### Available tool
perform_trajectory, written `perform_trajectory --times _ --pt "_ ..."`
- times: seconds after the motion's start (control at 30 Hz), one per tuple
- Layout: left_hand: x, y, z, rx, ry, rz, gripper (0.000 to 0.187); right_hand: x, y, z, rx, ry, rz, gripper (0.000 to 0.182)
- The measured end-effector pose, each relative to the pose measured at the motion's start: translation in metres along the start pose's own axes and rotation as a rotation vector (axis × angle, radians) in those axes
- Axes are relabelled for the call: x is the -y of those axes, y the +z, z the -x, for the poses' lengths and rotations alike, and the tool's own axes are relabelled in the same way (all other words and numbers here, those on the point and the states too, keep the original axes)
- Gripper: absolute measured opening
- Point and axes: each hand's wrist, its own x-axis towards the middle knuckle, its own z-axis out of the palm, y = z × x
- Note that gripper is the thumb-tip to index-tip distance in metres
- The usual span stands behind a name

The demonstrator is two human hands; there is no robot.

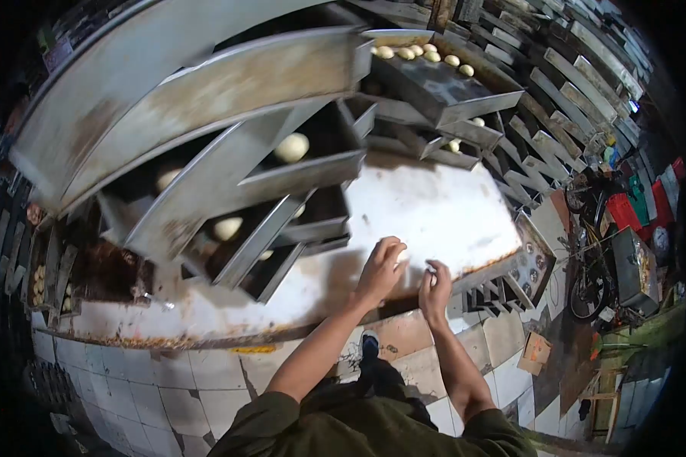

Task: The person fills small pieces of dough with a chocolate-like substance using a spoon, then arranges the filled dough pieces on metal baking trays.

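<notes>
My left hand (381, 272) is over the front part of the white worktop (427, 206), with its fingers loosely bent and apart and nothing visible in them. To its right, near the worktop's front edge, my right hand (435, 291) has its fingers curled toward the thumb. A small pale spot shows between those fingertips, too small to name. The hands do not touch each other. Stacked metal trays (305, 179) stand left of my hands, with round pale dough balls (292, 148) inside.
Another tray stack (472, 110) at the back right carries several dough balls (431, 56). A tray with round hollows (530, 263) is beyond the worktop's right end. A bicycle (587, 282) and a cardboard box (536, 352) are at the right, on the tiled floor (221, 377).
</notes>
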Motion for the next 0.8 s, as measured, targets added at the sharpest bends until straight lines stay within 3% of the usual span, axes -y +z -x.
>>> perform_trajectory --times 0.07,0.1,0.13,0.17,0.2,0.23,0.3,0.33,0.4,0.43,0.47,0.5,0.57,0.63,0.67,0.7,0.73,0.77,0.8 --pt "0.014 0.026 -0.014 0.113 0.082 -0.563 0.043 -0.039 0.016 -0.061 -0.033 0.048 -0.048 0.020" --pt "0.014 0.027 -0.019 0.127 0.070 -0.408 0.052 -0.034 0.026 -0.083 0.046 0.074 -0.033 0.025" --pt "-0.005 0.016 -0.020 0.061 0.075 -0.346 0.049 -0.023 0.042 -0.088 0.111 0.058 -0.156 0.025" --pt "-0.011 0.002 -0.017 -0.043 0.069 -0.219 0.048 -0.033 0.067 -0.086 0.367 0.082 -0.130 0.024" --pt "-0.015 -0.016 -0.007 -0.154 0.060 -0.095 0.046 -0.021 0.076 -0.063 0.368 -0.060 -0.331 0.023" --pt "-0.025 -0.034 0.012 -0.215 -0.046 -0.100 0.043 -0.009 0.073 -0.048 0.640 -0.412 0.001 0.024" --pt "-0.037 -0.074 0.054 -0.308 -0.181 -0.152 0.036 -0.007 0.031 -0.028 0.750 -0.724 0.067 0.030" --pt "-0.041 -0.091 0.076 -0.335 -0.221 -0.191 0.034 -0.013 0.009 -0.037 0.745 -0.769 0.007 0.021" --pt "-0.047 -0.115 0.114 -0.311 -0.353 -0.252 0.028 -0.051 0.011 -0.075 0.667 -0.794 0.245 0.016" --pt "-0.049 -0.126 0.122 -0.357 -0.348 -0.272 0.028 -0.048 0.029 -0.097 0.512 -0.659 0.269 0.013" --pt "-0.051 -0.134 0.129 -0.224 -0.397 -0.168 0.026 -0.039 0.045 -0.111 0.361 -0.512 0.294 0.011" --pt "-0.053 -0.143 0.132 -0.083 -0.436 -0.059 0.025 -0.033 0.060 -0.114 0.363 -0.543 0.281 0.011" --pt "-0.060 -0.159 0.123 -0.019 -0.342 -0.085 0.023 -0.032 0.078 -0.101 0.515 -0.272 0.298 0.013" --pt "-0.062 -0.185 0.117 0.087 -0.211 -0.142 0.022 -0.023 0.066 -0.059 0.382 -0.524 0.383 0.022" --pt "-0.053 -0.196 0.123 0.087 -0.187 -0.088 0.022 -0.031 0.056 -0.045 0.307 -0.560 0.625 0.026" --pt "-0.052 -0.210 0.129 0.092 -0.249 -0.017 0.022 -0.006 0.038 -0.048 0.550 -0.495 0.810 0.034" --pt "-0.051 -0.224 0.134 0.105 -0.311 0.053 0.022 -0.035 0.028 -0.066 0.981 -0.131 0.635 0.035" --pt "-0.042 -0.231 0.142 0.103 -0.297 0.054 0.023 0.071 0.002 -0.087 1.346 0.309 0.354 0.039" --pt "-0.034 -0.237 0.148 0.159 -0.377 0.093 0.024 0.133 -0.023 -0.100 1.445 0.244 0.011 0.037"
